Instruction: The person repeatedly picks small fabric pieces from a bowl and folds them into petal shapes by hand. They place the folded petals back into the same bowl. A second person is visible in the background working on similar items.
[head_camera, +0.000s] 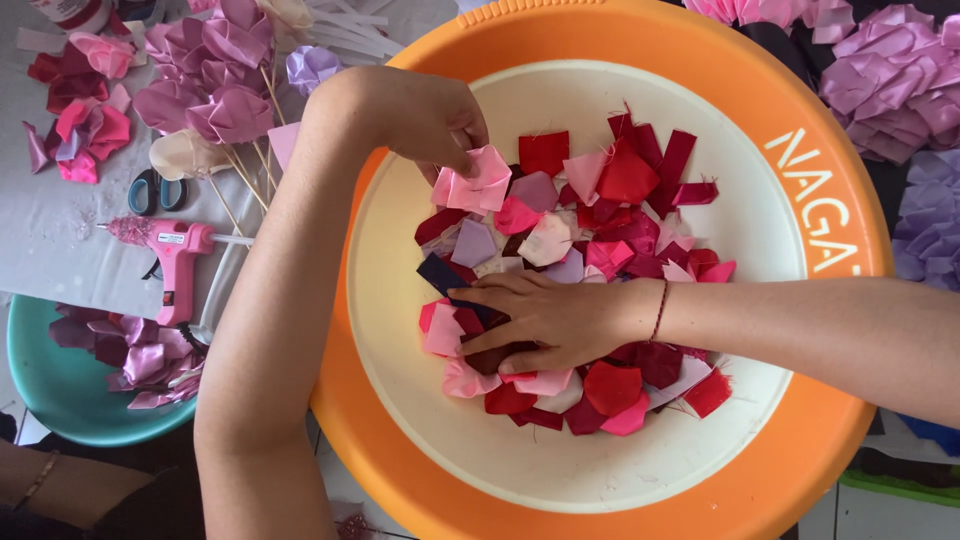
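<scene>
Sorting through a heap of small cut fabric pieces in red, pink, lilac and cream (600, 250) is what is seen, all of it lying in a wide shallow plastic basin with an orange rim and cream inside (700, 480). A light pink folded fabric piece (478, 185) is pinched between thumb and fingertips of the left hand (430, 120), held at the upper left edge of the heap, just above it. The right hand (555, 320) is laid flat on the lower part of the heap, fingers spread and pointing left, nothing clamped in its grip; a thin red cord is worn at that wrist.

Handling, as judged: the pieces look thin, soft and very light, likely satin-smooth and slippery, with frayed edges on some. A fingertip pinch at a fold or edge would seem enough; single pieces may cling or slide off one another.

On the grey bench (50, 240) to the left are noted a pink hot-glue gun (175, 265), finished fabric flowers in mauve and pink on thin sticks (215, 75), and a teal bowl with purple pieces (70, 390). Lilac and pink fabric flowers (890, 80) are massed at the right.

Hidden or unclear: pieces beneath the right palm are covered; the basin is cut off at the bottom; black-handled scissors are partly hidden by the flowers.
</scene>
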